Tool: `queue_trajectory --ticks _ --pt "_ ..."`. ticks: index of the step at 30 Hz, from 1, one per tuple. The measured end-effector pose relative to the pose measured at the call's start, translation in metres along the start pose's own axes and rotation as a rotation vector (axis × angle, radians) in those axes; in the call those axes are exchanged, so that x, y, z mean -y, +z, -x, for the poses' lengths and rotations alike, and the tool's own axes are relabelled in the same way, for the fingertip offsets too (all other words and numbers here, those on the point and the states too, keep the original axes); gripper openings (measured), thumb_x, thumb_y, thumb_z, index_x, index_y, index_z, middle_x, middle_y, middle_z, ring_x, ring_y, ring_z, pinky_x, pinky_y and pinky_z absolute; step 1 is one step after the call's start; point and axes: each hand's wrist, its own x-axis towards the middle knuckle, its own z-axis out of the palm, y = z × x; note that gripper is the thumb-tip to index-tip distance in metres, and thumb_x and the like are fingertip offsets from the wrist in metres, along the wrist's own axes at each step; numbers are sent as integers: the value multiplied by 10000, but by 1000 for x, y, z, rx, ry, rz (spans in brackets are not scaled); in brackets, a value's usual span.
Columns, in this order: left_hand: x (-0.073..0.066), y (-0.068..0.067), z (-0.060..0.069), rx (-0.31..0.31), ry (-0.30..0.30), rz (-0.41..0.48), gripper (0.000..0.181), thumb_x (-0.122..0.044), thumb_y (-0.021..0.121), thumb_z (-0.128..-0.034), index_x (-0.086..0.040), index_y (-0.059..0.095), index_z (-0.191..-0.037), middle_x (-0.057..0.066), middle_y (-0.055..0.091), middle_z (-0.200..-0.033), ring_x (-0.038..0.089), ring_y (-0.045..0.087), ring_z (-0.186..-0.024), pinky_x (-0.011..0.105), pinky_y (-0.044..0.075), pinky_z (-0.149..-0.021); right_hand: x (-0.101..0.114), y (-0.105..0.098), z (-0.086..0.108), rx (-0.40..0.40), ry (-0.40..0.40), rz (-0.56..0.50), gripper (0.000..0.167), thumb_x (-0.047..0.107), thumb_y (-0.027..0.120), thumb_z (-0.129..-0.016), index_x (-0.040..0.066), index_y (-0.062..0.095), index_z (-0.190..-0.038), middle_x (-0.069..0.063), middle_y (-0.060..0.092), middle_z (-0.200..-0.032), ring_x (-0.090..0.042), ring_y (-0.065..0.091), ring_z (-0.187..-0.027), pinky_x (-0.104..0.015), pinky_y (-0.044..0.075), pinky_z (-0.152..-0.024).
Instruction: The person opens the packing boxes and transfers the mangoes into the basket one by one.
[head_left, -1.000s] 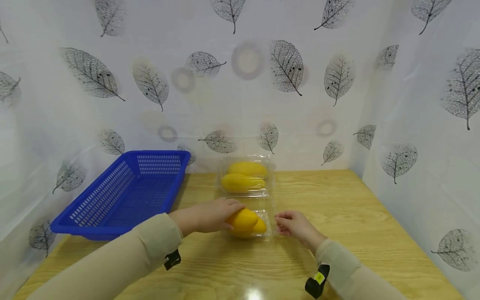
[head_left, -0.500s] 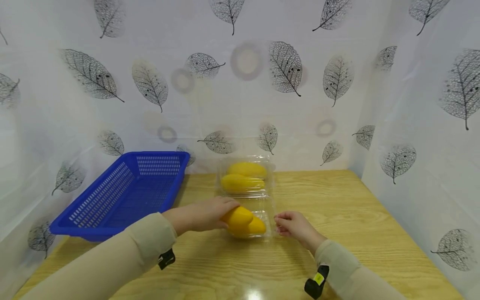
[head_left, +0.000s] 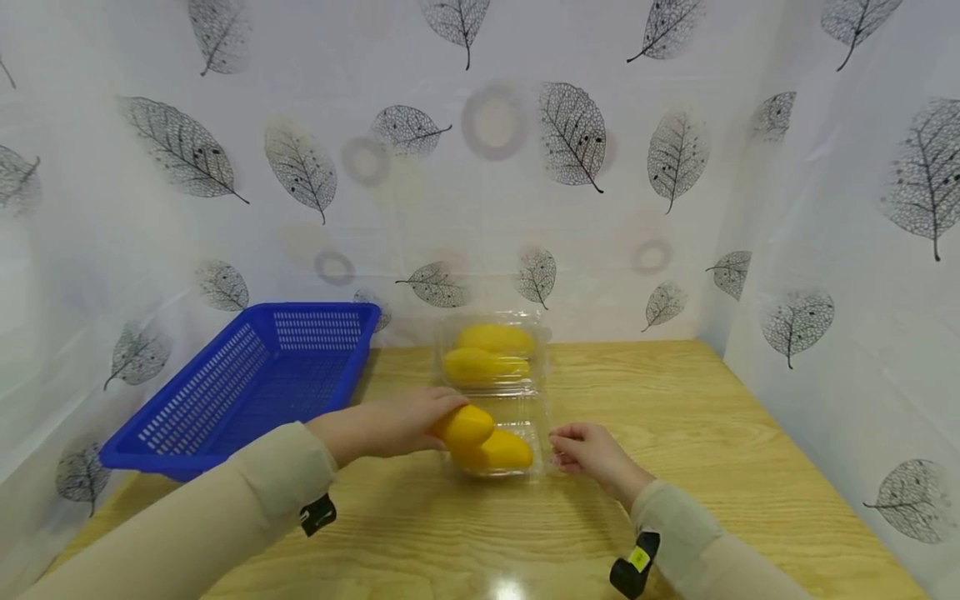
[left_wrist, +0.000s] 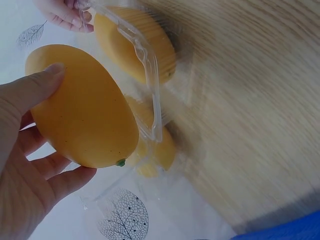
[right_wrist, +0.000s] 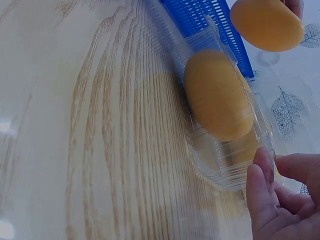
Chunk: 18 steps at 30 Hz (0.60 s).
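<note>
My left hand (head_left: pixel 397 423) grips a yellow mango (left_wrist: pixel 82 107), its thumb on one side and fingers round the other. The held mango is raised at the left side of an uncovered clear plastic box (right_wrist: pixel 215 167). A second mango (head_left: pixel 504 452) lies inside that box, seen through its ribbed wall in the right wrist view. My right hand (right_wrist: pixel 285 200) pinches the rim of the box at its right side, between thumb and fingers. Two more mangoes (head_left: pixel 486 367) lie farther back under clear plastic; whether this is a separate box I cannot tell.
A blue slotted plastic basket (head_left: pixel 341 392) stands at the left of the wooden table (head_left: pixel 675 417), left of the clear plastic. A white leaf-print sheet (head_left: pixel 480 200) closes off the back and both sides.
My left hand has drawn the held mango a little to the left, so more of the mango in the box shows. My right hand stays at the box rim.
</note>
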Motion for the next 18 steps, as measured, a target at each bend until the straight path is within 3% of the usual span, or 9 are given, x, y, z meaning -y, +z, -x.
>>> queue_trajectory --ticks 7,18 --pt "5 -5 7 -36 13 -17 529 -161 681 -851 -4 470 -1311 134 506 -1304 290 473 -1196 424 358 -1015 -1 1 -2 -9 12 -3 313 76 494 -956 -161 513 -1160 -171 608 -897 -133 596 -709 -287 532 -676" --pt "11 -14 16 -18 -4 -42 551 -159 694 -842 -4 458 -1315 135 506 -1295 300 478 -1180 436 367 -1006 0 1 0 -14 19 12 308 90 498 -959 -150 526 -1151 -172 603 -908 -149 593 -720 -297 531 -682"
